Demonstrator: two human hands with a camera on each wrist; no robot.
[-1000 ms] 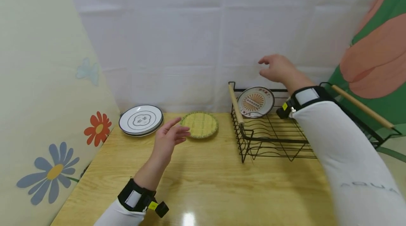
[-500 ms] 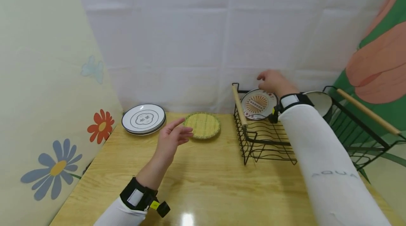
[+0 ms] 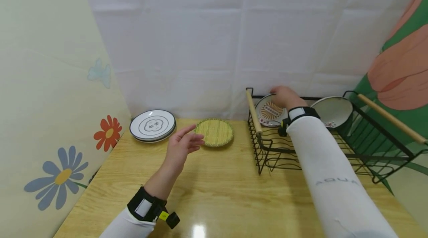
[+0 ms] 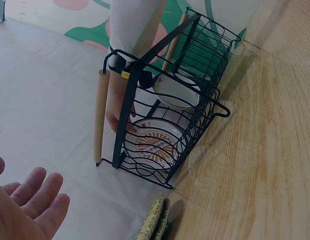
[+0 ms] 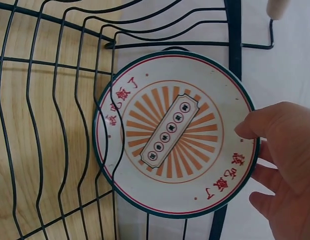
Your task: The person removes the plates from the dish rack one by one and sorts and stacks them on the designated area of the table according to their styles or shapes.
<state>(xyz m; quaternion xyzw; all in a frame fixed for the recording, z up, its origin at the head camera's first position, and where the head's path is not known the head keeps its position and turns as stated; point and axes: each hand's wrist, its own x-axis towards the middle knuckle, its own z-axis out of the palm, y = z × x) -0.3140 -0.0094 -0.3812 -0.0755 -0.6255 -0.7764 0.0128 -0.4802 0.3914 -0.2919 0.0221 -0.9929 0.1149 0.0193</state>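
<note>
At the dish rack's left end, a white plate (image 5: 170,135) with a dark green rim and an orange sunburst stands on edge between the wires. My right hand (image 3: 287,97) grips its upper edge; the right wrist view shows the thumb (image 5: 255,125) on the printed face and fingers behind the rim. My left hand (image 3: 180,145) hovers over the table with fingers loosely extended, holding nothing. Just beyond it lies a yellow, woven-looking round piece (image 3: 215,132), with two layered edges in the left wrist view. Left of that rests a stack of white plates (image 3: 153,124) with dark rims.
The black wire dish rack (image 3: 277,149) has wooden handles (image 3: 254,113) at both ends. A white bowl (image 3: 334,111) leans in its right part. Behind the wooden table (image 3: 214,189) hangs a white cloth (image 3: 187,45); a painted wall stands at the left.
My right hand has come down from above the rack onto the plate's upper edge and taken hold of it. The bowl has come into view. My left hand stays nearly still.
</note>
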